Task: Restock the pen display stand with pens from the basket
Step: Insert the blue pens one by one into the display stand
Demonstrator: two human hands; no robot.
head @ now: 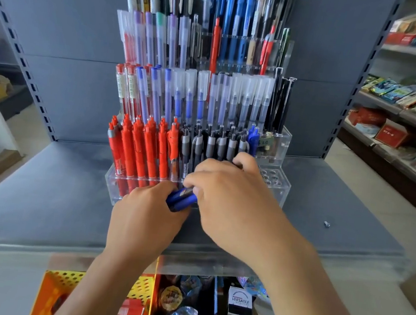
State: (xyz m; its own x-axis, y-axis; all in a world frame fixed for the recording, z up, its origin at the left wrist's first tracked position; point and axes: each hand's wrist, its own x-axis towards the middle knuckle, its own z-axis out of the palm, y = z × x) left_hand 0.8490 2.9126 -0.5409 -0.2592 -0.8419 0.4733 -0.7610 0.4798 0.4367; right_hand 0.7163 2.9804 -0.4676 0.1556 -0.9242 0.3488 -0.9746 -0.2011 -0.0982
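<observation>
Pens (181, 199) are gripped by left hand (145, 212), one pinched by right hand (227, 199). Probably light, stiff, slick; best held mid-barrel.

The open holes (273, 178) at the right end of the stand (116, 185) are free from above — red pens (139, 148) and grey pens (211, 144) fill the rest of that front row. The left hand (146, 215) with blue pens (182, 199) and the right hand (230, 202) block the front middle.
</observation>
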